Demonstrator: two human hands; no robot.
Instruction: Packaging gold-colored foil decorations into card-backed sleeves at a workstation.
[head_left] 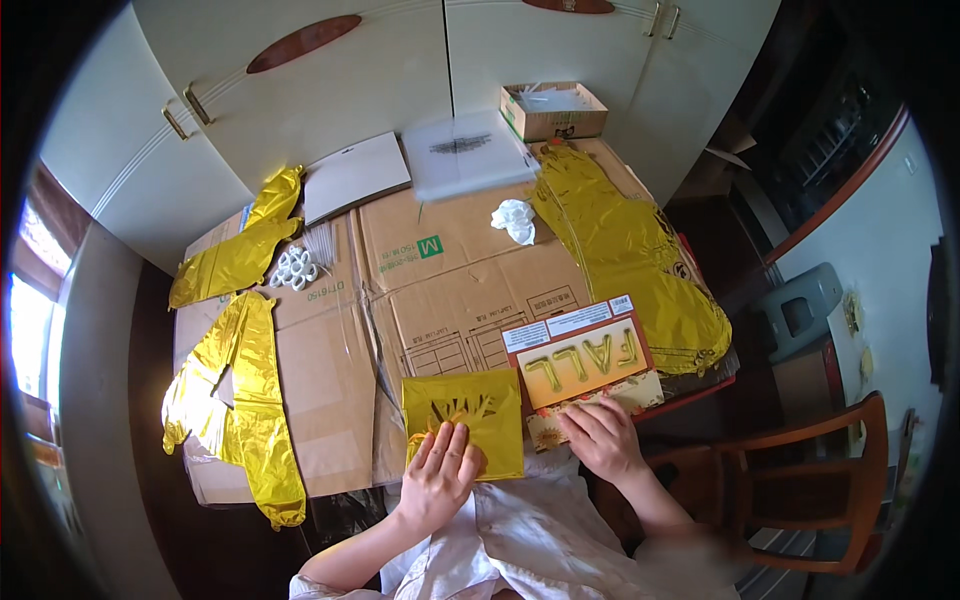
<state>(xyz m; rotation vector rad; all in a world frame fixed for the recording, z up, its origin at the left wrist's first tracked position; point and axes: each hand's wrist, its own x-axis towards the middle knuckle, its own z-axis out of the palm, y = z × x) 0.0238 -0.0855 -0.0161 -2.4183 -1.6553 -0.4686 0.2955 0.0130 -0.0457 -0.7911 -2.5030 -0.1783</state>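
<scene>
In front of me lies a folded square of gold foil balloon [500,455] with dark marks printed on it. My left hand [440,475] rests flat on it, fingers stretched out. To its right is a printed card [545,380] with an orange panel showing gold balloon letters, upside down to me. My right hand [605,440] lies over the card's near edge, its fingers extended. Unfolded gold foil balloons lie flat around: one at the left front [270,430], one at the back left [225,262], and a long one at the right [610,245].
Flattened cardboard [400,290] covers the table. A white coil of ribbon [295,268], crumpled white tissue [515,220], a white card stack [358,178], clear plastic bags [465,165] and an open box [553,122] lie farther back. A wooden chair [800,470] stands at right.
</scene>
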